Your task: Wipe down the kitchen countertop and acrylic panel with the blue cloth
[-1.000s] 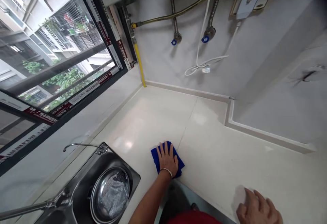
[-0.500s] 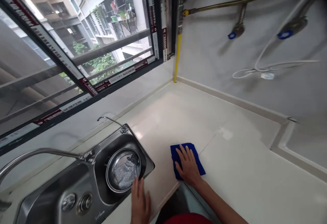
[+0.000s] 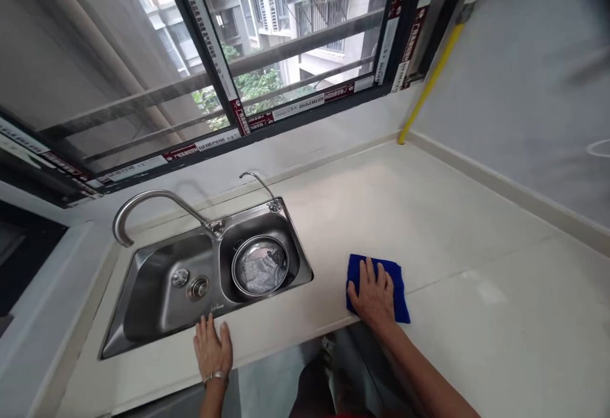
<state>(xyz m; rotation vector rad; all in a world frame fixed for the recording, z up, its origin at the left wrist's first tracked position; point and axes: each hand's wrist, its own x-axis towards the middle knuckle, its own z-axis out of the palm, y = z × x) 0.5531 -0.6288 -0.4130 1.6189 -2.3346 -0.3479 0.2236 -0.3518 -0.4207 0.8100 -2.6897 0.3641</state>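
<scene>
A folded blue cloth (image 3: pixel 400 297) lies on the pale countertop (image 3: pixel 362 208), to the right of the sink. My right hand (image 3: pixel 374 294) rests flat on top of it, fingers spread, near the counter's front edge. My left hand (image 3: pixel 213 347), with a band at its wrist, lies open on the counter strip in front of the sink, its fingertips close to the steel rim. Nothing is in that hand. The double-bowl steel sink (image 3: pixel 166 265) holds a round metal pot (image 3: pixel 261 267) in its right bowl, with something shiny and a perforated piece inside.
A large curved faucet (image 3: pixel 159 194) arches over the left bowl, and a thin small tap (image 3: pixel 260 180) stands behind the right one. Dark window frames (image 3: pixel 305 110) run along the back wall. A yellow pipe (image 3: pixel 431 84) rises at the back right corner.
The view has swung to the left, bringing more of the sink into sight. My left hand has come down onto the counter before the sink. The right hand stays on the cloth.
</scene>
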